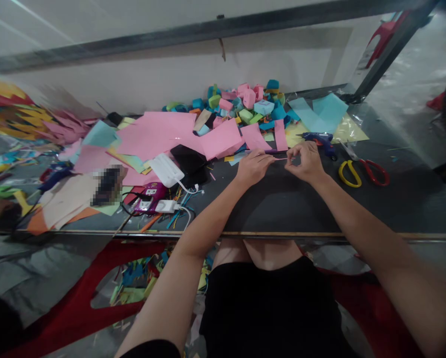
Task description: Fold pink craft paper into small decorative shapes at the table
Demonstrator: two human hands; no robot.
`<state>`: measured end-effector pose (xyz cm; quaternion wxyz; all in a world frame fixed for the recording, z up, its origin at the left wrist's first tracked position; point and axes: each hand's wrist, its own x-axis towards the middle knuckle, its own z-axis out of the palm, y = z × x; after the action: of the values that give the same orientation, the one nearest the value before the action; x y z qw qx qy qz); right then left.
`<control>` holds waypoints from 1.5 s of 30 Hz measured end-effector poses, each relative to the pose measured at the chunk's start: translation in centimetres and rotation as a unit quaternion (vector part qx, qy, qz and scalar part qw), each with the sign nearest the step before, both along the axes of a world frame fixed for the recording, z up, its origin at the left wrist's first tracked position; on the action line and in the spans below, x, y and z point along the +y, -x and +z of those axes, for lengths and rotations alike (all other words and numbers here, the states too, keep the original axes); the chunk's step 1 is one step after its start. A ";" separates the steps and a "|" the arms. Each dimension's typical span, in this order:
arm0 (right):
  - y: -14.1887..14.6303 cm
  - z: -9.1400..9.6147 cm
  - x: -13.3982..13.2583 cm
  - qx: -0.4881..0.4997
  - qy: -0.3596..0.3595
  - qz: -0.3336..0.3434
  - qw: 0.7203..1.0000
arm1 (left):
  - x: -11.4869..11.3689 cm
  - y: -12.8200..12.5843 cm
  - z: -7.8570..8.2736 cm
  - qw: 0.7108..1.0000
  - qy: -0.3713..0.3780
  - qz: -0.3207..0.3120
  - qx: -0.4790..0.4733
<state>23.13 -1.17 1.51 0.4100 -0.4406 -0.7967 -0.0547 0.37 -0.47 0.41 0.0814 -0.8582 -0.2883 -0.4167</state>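
Pink paper strip (281, 158) sits between both hands, above the dark surface (282, 209); clock centred on it, 12 = wall side. Left grip: hand (255, 166) at 9 o'clock, thumb and fingers pinching one end. Right grip: hand (305, 160) at 3, thumb and index tips pressed together on the other end, fingers curled into a ring. Two-ended hold likely because thin paper flops; seems to pull it straight.

Scissors (351, 153) at 3, handles toward the person, probably for easy pickup. Blue glue gun (321, 138) at 2, just beyond right hand, likely also for reach. Heap of folded paper pieces (248, 99) at 11 by the wall, presumably out of the hands' way. Large pink sheets (163, 132) at 9 to 10, spread flat, maybe as stock.

Containers: no box or tray I can make out. Clear plastic at 2 overlaps a yellow sheet (347, 130); inside or under, can't tell. Purple power strip (153, 194) between 8 and 9 has a white adapter (166, 206) against it. Scraps (133, 286) at 8, below surface level; bagged or loose, unclear.
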 end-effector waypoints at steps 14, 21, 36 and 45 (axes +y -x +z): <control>-1.4 0.3 0.6 -0.004 -0.002 -0.022 1.000 | 0.4 0.5 0.2 1.000 0.010 -0.009 -0.013; -4.4 0.0 1.8 0.038 -0.053 -0.088 0.994 | 1.5 2.1 -0.1 0.997 -0.026 0.046 -0.057; 1.1 -0.3 0.5 0.312 0.358 0.149 0.867 | 1.1 1.0 -1.2 0.998 -0.054 0.020 -0.012; 0.9 -0.3 0.6 0.335 0.339 0.138 0.868 | 0.8 0.6 -1.0 0.999 -0.003 -0.021 0.041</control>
<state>22.24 -0.59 1.21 0.4813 -0.4302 -0.6333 0.4269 -0.22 0.28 -0.61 0.0873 -0.8803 -0.2650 -0.3837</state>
